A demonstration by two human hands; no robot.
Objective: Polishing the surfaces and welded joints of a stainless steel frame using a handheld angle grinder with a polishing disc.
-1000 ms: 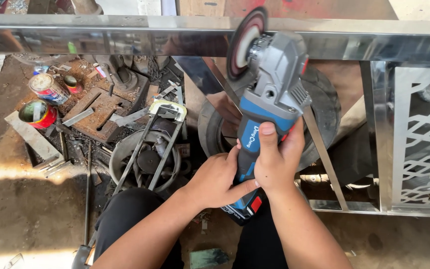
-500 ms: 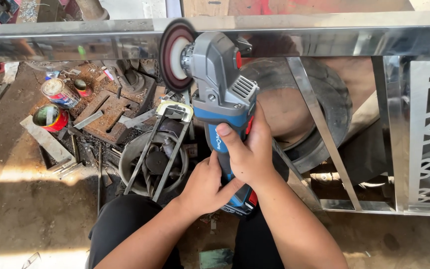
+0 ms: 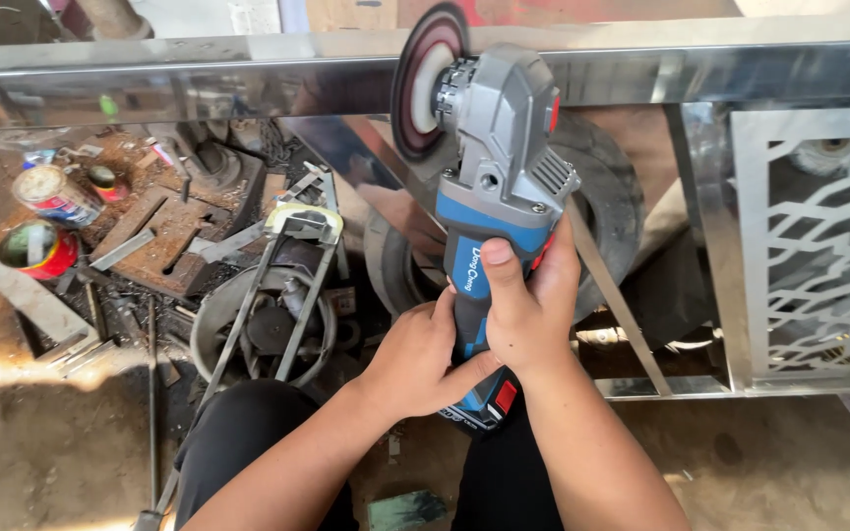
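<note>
At the far left of the frame two paint cans [image 3: 41,221], one lying on its side with a red rim, sit among rusty metal scraps [image 3: 154,231] on the dirt floor. Just right of them, at centre left, lie a coil of cable and bent steel frames [image 3: 268,305]. Across the top of the frame runs a polished steel rail [image 3: 199,69]. In the lower middle the left hand [image 3: 415,359] wraps around the lower handle of a blue and grey angle grinder [image 3: 499,197], beside its battery end. Directly right of it and touching it, the right hand [image 3: 528,310] is clamped on the same handle higher up, thumb laid along the blue body. The grinder stands upright at centre frame, its round disc [image 3: 425,84] against the rail at the top. Behind it lies a dark tyre [image 3: 607,197], and at the far right a steel panel with cut-out patterns [image 3: 823,246] fills the frame's edge.
</note>
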